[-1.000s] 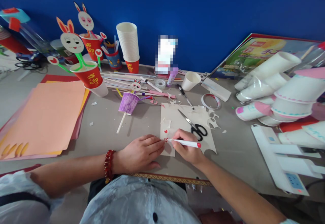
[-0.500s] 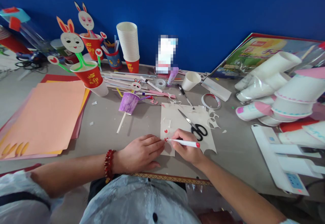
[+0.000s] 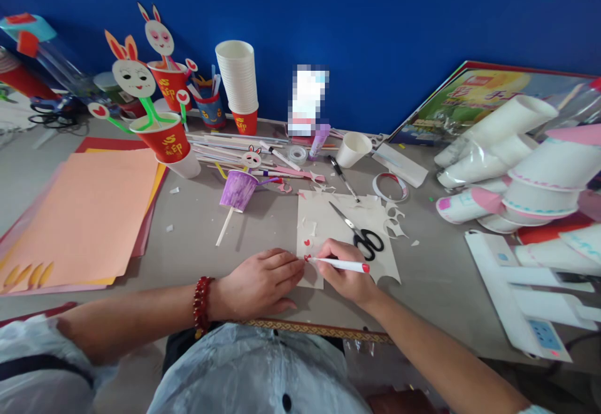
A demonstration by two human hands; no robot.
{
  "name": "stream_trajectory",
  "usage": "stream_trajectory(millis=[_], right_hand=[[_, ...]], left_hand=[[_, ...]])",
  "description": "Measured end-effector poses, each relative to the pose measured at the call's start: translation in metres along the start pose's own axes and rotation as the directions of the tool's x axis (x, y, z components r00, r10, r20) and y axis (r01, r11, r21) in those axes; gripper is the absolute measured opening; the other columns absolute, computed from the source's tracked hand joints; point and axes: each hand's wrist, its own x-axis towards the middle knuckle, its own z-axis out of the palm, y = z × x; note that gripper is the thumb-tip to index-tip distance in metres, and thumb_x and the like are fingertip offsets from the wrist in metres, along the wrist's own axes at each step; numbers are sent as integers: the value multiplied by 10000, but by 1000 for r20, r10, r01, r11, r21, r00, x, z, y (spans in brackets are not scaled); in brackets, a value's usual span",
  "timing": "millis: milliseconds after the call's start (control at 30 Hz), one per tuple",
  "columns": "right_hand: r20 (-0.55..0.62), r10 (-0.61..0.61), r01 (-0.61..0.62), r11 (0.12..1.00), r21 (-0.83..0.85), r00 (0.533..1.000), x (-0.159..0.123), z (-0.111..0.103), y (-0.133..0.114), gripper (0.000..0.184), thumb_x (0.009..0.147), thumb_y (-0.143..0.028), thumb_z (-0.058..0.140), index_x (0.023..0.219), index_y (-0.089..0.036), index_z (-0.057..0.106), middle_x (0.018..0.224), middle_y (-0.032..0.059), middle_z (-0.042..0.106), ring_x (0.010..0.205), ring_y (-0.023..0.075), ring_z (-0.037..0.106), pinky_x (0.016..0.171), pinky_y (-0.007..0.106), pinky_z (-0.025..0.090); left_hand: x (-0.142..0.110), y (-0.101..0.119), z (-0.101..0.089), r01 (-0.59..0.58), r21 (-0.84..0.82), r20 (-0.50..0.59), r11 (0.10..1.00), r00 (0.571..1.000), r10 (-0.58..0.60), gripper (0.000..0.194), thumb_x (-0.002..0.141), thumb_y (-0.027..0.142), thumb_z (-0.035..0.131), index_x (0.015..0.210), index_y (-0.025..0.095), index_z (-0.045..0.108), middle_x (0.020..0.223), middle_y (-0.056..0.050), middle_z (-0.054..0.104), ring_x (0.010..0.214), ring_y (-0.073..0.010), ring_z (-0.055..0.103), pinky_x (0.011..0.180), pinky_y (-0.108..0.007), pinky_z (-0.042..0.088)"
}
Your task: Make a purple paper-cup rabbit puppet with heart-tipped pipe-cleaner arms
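In my right hand (image 3: 346, 273) is a white marker (image 3: 340, 264) with a red end, its tip down at a small red mark on white paper (image 3: 310, 279). My left hand (image 3: 265, 279) lies flat, fingers stretched, with the fingertips touching the paper beside that mark. Just above the tip sits a small white piece with a red heart (image 3: 307, 243). Black-handled scissors (image 3: 359, 233) rest on the paper, right of the marker. A purple-coloured cup (image 3: 238, 190) with a rabbit face and a stick stands beyond my left hand.
At left lies a stack of coloured paper (image 3: 94, 207), with red rabbit cups (image 3: 162, 138) behind it. A tall cup stack (image 3: 238, 82) stands near the blue wall. Tape (image 3: 390, 187) and a white cup (image 3: 354, 150) sit farther back; a power strip (image 3: 511, 295) is at right.
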Motion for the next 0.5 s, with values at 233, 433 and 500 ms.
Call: stream_trajectory(millis=[233,433,500], right_hand=[[-18,7,-7,1000,-5,1000,-1,0,0,151,832,-190,550,691,-221,505,571,-34,542,518,134,497,538,257,365],[-16,11,-11,1000,-7,1000,-1,0,-1,152,835,-202,549,690,-219,507,569,-33,540,511,132,491,535,255,361],[-19,5,-5,1000,-10,1000,0,0,0,147,825,-194,549,688,-219,505,568,-33,535,513,132,490,537,256,362]], left_hand=[[1,0,0,4,-5,-10,1000,1000,-4,474,967,430,507,1288,84,547,1318,-149,623,1217,-280,557,1061,-410,438],[0,0,0,7,-1,1,1000,1000,-7,475,971,434,490,1299,93,539,1326,-149,619,1221,-274,550,1067,-415,439],[0,0,0,7,-1,-1,1000,1000,-7,473,970,433,493,1297,95,542,1326,-144,620,1225,-273,546,1068,-410,438]])
